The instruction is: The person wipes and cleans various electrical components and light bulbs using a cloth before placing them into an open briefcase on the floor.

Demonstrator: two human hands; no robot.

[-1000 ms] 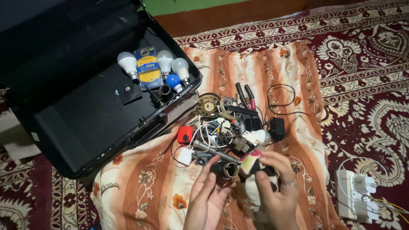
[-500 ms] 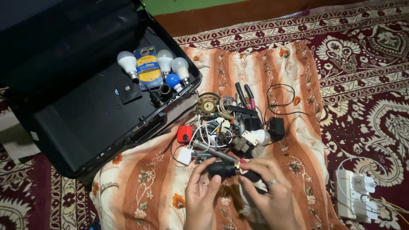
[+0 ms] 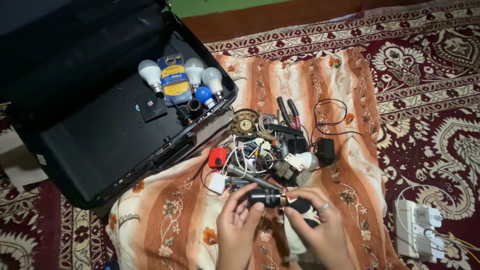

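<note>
We have a single view, from the camera worn on the head, looking steeply down from above at a striped floral cloth (image 3: 300,90) spread on a patterned carpet (image 3: 425,65). It faces forward and down, so the cloth's far edge lies toward the top of the frame and our own left hand (image 3: 237,227) and right hand (image 3: 320,227) enter at the cloth's near edge. It sits fairly near, about arm's reach. An open black case (image 3: 100,130) overlaps the cloth's far left corner. With one camera, no second view shares anything.
</note>
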